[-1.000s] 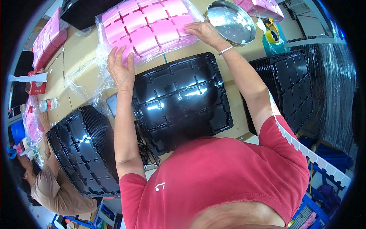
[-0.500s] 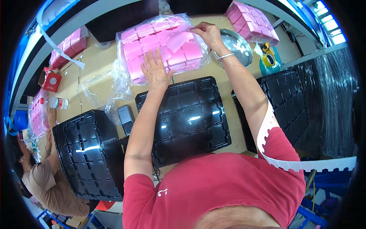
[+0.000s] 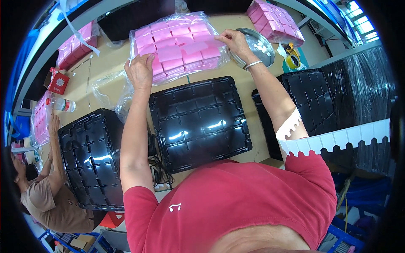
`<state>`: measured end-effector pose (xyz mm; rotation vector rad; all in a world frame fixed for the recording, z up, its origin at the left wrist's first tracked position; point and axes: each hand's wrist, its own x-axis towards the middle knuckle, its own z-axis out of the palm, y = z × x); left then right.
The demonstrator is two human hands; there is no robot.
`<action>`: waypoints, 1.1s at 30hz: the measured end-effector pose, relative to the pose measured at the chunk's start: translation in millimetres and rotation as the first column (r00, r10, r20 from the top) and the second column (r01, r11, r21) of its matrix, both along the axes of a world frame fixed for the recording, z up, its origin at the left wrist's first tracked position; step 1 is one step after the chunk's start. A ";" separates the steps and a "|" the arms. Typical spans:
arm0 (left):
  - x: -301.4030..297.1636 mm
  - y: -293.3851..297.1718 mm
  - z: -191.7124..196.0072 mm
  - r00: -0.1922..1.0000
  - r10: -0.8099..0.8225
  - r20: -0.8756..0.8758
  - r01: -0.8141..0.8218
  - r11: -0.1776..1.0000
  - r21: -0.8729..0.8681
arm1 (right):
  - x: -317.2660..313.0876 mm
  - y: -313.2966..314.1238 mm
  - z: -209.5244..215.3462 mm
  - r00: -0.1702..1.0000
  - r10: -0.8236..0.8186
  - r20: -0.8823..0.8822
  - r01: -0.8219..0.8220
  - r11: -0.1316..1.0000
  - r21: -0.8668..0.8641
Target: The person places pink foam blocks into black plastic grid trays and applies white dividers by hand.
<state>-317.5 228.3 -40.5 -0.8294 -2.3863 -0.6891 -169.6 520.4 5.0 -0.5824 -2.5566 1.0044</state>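
Observation:
Thin pink foam sheets in blocks (image 3: 172,66) lie in rows inside an open clear plastic bag (image 3: 136,42) at the far middle of the table. My right hand (image 3: 237,44) is at the right side of the rows, thumb and forefinger pinched on the edge of a loose pink foam sheet (image 3: 196,47). At the left side, my left hand (image 3: 140,72) has its fingers bent and drawn together by the bag's edge; what they hold, if anything, is hidden. Another loose pink sheet (image 3: 169,54) lies beside it. A black plastic tray (image 3: 200,122) with a grid of compartments lies nearer me.
Stacked black trays stand left (image 3: 90,160) and right (image 3: 310,95). A round metal pan (image 3: 262,49) with white bits, yellow tape (image 3: 292,61), a red box (image 3: 58,82) and a bottle (image 3: 63,104) lie around. A co-worker (image 3: 50,198) sits at left. A white notched strip (image 3: 337,138) crosses my right arm.
My left hand has lifted off the pink sheets and moved left to the bag's edge, its flat fingers now bent. My right hand shifted slightly right. The dark device beside the tray is now hidden.

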 end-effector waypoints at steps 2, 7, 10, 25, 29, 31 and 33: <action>4.9 -0.6 37.3 0.975 -0.004 0.223 -0.009 0.998 0.057 | 4.5 0.0 2.6 0.986 -0.063 -0.154 0.056 0.997 -0.046; 11.2 -21.0 83.5 0.946 -0.112 0.304 0.051 0.978 0.200 | 23.5 -13.9 28.5 0.914 -0.027 -0.404 0.099 0.982 0.159; 41.8 -43.2 85.6 0.919 -0.220 0.328 0.144 0.960 0.239 | 69.9 -33.9 40.8 0.889 0.223 -0.400 0.088 0.773 0.628; 281.1 -162.1 -59.7 0.964 -0.159 0.214 0.181 0.979 -0.091 | 284.7 -182.9 -93.7 0.989 0.131 -0.069 -0.075 0.845 0.529; 278.1 -161.8 -69.0 0.964 -0.172 0.202 0.196 0.976 -0.101 | 285.5 -183.3 -89.8 0.987 0.117 -0.115 -0.035 0.835 0.549; 272.8 -160.4 -71.0 0.969 -0.152 0.194 0.173 0.980 -0.094 | 284.9 -184.4 -86.1 0.984 0.112 -0.137 -0.019 0.835 0.550; 268.5 -159.0 -68.4 0.972 -0.150 0.179 0.167 0.982 -0.082 | 285.4 -186.1 -81.7 0.983 0.107 -0.149 -0.003 0.820 0.573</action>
